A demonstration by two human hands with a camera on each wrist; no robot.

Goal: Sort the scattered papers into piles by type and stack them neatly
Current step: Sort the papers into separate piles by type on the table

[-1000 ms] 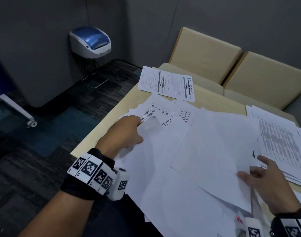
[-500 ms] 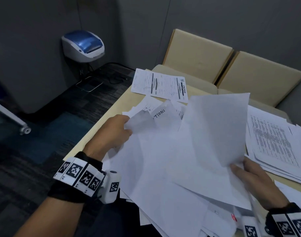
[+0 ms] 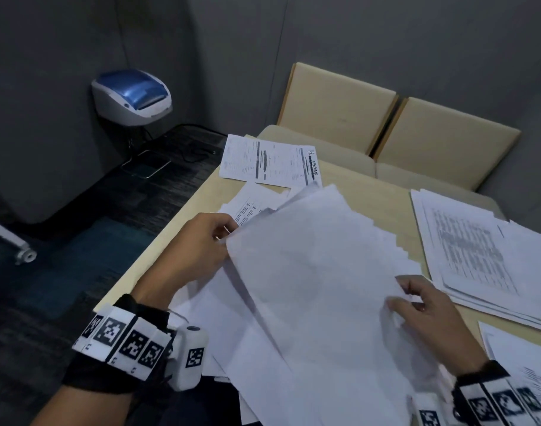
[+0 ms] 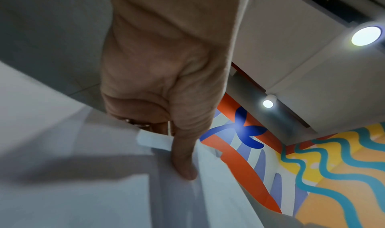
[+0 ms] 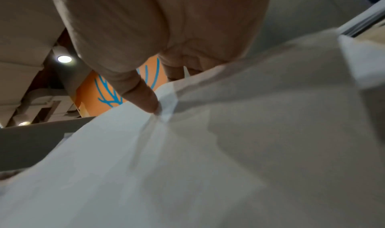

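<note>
Two hands engaged: left hand pinches the left edge, right hand the right edge, of one fanned bundle of blank white sheets, raised over the table near edge; printed form at far-left corner, printed stack along right edge
</note>
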